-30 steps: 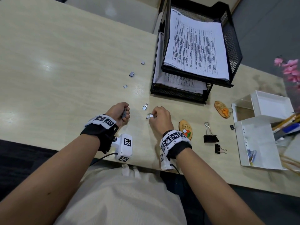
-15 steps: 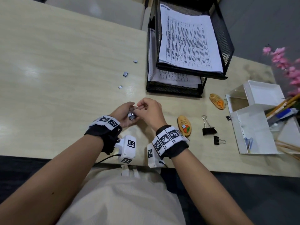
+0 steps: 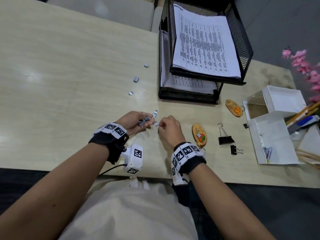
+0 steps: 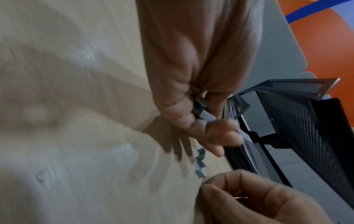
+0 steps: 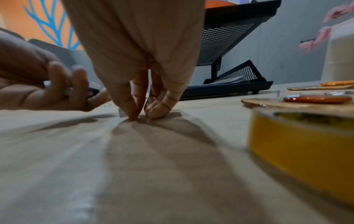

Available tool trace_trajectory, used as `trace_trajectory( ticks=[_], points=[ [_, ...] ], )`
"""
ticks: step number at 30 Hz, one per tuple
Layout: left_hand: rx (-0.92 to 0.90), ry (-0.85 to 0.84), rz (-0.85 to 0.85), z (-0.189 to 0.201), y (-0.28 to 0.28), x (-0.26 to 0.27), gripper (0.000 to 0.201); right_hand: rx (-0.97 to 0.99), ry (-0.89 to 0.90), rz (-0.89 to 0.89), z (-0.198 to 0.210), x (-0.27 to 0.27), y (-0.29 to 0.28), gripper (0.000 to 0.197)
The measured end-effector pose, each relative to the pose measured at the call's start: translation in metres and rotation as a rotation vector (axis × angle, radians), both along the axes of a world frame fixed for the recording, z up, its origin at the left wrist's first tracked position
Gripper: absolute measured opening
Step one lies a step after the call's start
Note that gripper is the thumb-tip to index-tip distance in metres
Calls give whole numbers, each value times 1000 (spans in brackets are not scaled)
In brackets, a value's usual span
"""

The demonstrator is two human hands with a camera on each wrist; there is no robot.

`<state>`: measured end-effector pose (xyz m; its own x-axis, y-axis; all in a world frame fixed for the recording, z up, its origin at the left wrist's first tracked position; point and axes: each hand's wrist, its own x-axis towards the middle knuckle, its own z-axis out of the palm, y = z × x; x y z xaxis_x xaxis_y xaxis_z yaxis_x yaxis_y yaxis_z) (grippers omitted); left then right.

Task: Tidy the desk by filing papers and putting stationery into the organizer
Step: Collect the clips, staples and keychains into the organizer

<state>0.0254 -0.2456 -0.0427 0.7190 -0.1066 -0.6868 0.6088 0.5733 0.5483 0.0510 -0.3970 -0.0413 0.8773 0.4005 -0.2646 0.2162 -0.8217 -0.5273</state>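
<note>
My pale wood desk (image 3: 69, 84) carries a black mesh paper tray (image 3: 188, 97). Left of the tray lie three staple blocks (image 3: 136, 79); right of it, two wooden tags (image 3: 199, 135), two binder clips (image 3: 225, 138), a white organizer (image 3: 270, 141).

An office was indicated: a pale wood-grain worktop (image 3: 69, 66) carried a black wire-mesh two-tier paper tray (image 3: 242, 32) filled with printed white sheets (image 3: 204, 45), black metal binder clips (image 3: 226, 138) and a white plastic organizer (image 3: 271, 135).
</note>
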Motion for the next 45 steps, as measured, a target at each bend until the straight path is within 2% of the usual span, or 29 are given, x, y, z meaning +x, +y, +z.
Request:
trace_trajectory(
  ticks=[5,11,14,17,19,23,27,29,31,33,37,40,45],
  points=[
    [233,-55,-148,-6,-2,2,34,-3,-18,-49,0,2,2,17],
    [316,-180,-137,-6,-6,2,34,82,7,-61,1,3,9,14],
    [273,-141,-106,-3,-1,2,32,61,10,-68,1,0,17,21],
    [264,-49,-112,-3,7,-1,35,-56,0,1,0,1,23,13],
    [243,-5,-100,-6,13,-4,36,-68,0,-23,0,4,24,14],
    [87,30,85,-10,20,-7,26,143,49,-163,14,11,28,12],
    [-16,56,231,-9,16,-6,33,346,81,-23,43,8,52,7],
    [-62,81,237,-8,15,-4,36,386,49,-3,48,12,60,6],
    [-39,136,202,-6,18,-4,40,356,-7,-43,44,22,60,11],
    [7,170,164,-7,23,-5,40,219,-20,-37,33,37,53,19],
    [39,189,180,-8,34,-9,38,-78,27,184,14,45,42,31],
    [51,196,201,-10,38,-11,38,-85,-24,227,9,41,38,26],
    [47,198,205,-10,36,-8,36,-37,-36,89,7,39,31,20]
  ],
)
